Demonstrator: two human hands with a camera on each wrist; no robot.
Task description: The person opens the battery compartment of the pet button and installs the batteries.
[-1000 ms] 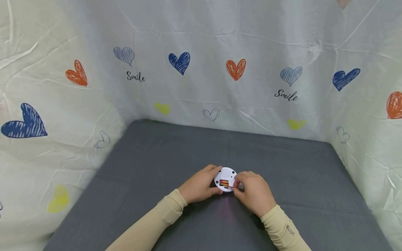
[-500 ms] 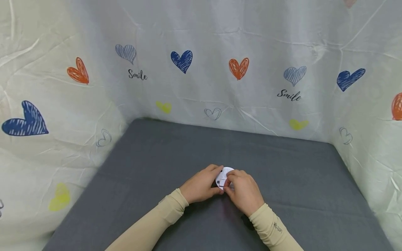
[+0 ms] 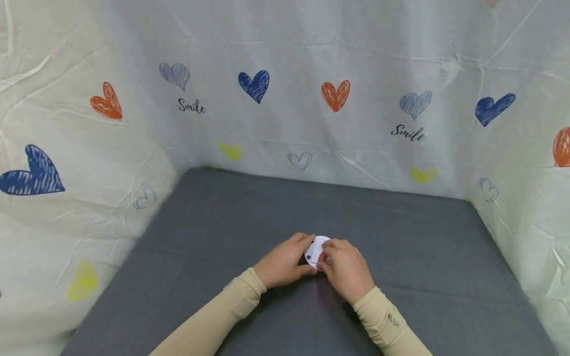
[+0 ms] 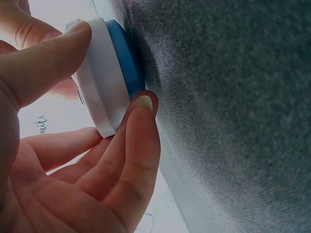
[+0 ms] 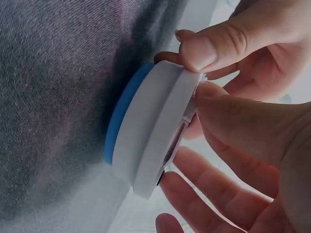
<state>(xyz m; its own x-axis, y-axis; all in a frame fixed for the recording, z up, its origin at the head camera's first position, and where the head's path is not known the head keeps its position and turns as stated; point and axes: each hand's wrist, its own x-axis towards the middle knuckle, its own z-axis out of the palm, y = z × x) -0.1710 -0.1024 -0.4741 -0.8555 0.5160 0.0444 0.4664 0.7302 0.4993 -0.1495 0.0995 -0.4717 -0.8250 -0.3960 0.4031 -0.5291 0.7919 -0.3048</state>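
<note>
A small round white device (image 3: 318, 242) with a perforated speaker patch and dark feet lies back side up on the grey cloth. Its blue underside (image 4: 129, 60) faces down and shows in both wrist views. My left hand (image 3: 285, 262) grips the rim from the left, thumb on the near edge and fingers round the far one. From the right, my right hand (image 3: 349, 272) pinches the white battery cover (image 3: 315, 255) over the compartment, with the thumb pressed against it. A slot (image 5: 176, 141) beside the cover shows in the right wrist view. The right fingers hide much of the cover.
The grey cloth (image 3: 249, 212) covers the whole table top. A pale curtain (image 3: 285, 118) printed with hearts and "Smile" encloses the back and sides. Under my right wrist is a dark object (image 3: 351, 312), partly covered by the sleeve.
My right hand has moved left with the battery cover, which now lies over the batteries that showed a second ago. The left hand keeps its grip on the device.
</note>
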